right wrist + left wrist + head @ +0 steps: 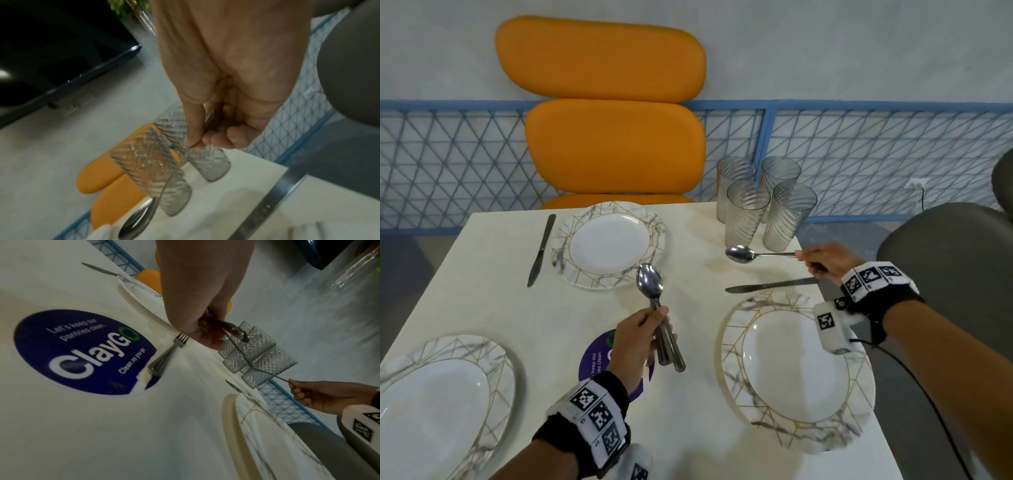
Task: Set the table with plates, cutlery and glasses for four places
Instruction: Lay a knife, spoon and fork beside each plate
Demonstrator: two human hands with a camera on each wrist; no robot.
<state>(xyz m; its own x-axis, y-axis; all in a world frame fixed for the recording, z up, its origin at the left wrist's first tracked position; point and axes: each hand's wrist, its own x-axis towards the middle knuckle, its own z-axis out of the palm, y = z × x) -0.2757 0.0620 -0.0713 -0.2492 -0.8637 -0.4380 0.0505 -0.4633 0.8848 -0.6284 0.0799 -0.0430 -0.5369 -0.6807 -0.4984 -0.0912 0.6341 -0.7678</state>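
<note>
The right hand pinches the end of a spoon's handle between thumb and fingers; this single spoon is held level, bowl pointing left, just in front of the four ribbed glasses that stand together at the far right corner of the white table. Just beside this hand, a table knife lies flat on the table, along the far edge of the right plate.

The left hand is clenched around a bundle of spoons, bowls up and handles sticking out below the fist, above the middle of the table. Under this hand is a round blue ClayGo sticker, and a fork lies at its edge.

Farther out, a second marble-pattern plate sits at the far side with another knife on its left. A third plate is at the near left. An orange chair stands behind the table.
</note>
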